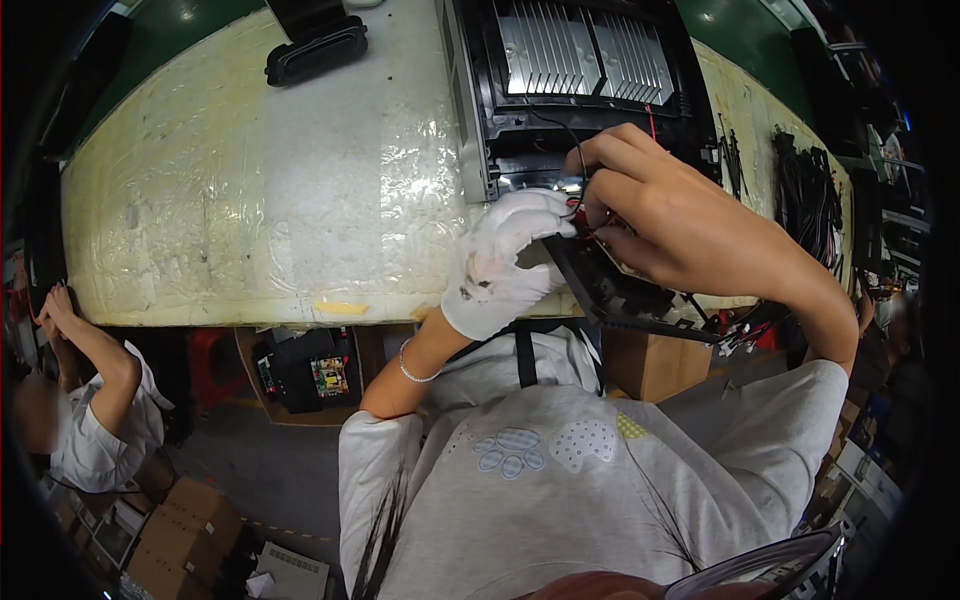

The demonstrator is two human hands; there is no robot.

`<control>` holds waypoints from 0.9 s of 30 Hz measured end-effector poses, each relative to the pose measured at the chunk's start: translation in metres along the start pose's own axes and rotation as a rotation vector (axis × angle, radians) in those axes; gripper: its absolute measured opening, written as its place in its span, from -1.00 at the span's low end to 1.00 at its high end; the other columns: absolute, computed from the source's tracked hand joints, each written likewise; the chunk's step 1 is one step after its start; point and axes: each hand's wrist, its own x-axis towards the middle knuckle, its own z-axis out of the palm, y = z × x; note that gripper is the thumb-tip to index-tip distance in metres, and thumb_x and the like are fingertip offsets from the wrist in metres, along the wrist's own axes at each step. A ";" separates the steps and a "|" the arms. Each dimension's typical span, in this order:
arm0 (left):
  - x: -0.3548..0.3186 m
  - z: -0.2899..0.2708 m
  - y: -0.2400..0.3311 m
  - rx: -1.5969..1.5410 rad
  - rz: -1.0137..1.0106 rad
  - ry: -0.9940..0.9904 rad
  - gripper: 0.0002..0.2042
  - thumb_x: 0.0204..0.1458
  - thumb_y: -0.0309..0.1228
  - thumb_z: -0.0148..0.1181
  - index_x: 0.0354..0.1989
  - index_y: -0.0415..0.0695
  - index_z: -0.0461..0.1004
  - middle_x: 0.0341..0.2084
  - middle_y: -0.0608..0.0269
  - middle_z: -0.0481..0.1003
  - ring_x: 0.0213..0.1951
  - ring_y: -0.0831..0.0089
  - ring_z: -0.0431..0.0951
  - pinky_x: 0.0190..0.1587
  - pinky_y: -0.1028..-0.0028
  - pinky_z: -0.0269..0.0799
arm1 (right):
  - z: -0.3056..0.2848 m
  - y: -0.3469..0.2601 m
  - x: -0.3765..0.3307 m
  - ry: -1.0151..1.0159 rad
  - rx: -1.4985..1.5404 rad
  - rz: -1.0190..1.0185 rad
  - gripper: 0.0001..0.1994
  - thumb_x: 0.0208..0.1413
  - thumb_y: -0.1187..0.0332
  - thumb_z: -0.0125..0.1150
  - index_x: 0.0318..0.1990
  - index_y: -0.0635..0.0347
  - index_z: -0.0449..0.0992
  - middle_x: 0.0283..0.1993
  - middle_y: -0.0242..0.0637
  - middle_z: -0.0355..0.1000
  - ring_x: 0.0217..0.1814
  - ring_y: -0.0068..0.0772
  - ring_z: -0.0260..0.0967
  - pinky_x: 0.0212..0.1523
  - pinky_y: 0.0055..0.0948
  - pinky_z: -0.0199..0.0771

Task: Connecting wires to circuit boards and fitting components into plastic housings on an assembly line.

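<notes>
A black plastic panel is held tilted at the table's near edge, with small parts on its inner side. My left hand, in a stained white glove, is closed on the panel's left end. Bare and bent over the panel, my right hand has its fingers curled together near the gloved fingertips. Thin wires, black with some red lower down, run between the two hands; the right fingertips pinch them, though their ends are hidden. Just beyond lies a large black housing with silver metal fins.
The table is covered in yellowed film. A black plastic part lies at the far left; bundles of black cables lie at the right. Below the edge stand cardboard boxes. Another person's hands are at the left edge.
</notes>
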 end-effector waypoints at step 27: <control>-0.007 -0.003 -0.002 0.144 0.043 -0.051 -0.72 -0.23 -0.51 0.37 -0.26 -0.15 0.54 -0.15 0.17 0.47 -0.07 0.22 0.54 -0.05 0.36 0.52 | -0.007 -0.009 0.010 -0.097 -0.245 -0.154 -0.77 -0.41 0.60 0.33 -0.44 0.34 0.57 -0.16 -0.21 0.36 0.00 -0.18 0.30 -0.05 -0.32 0.45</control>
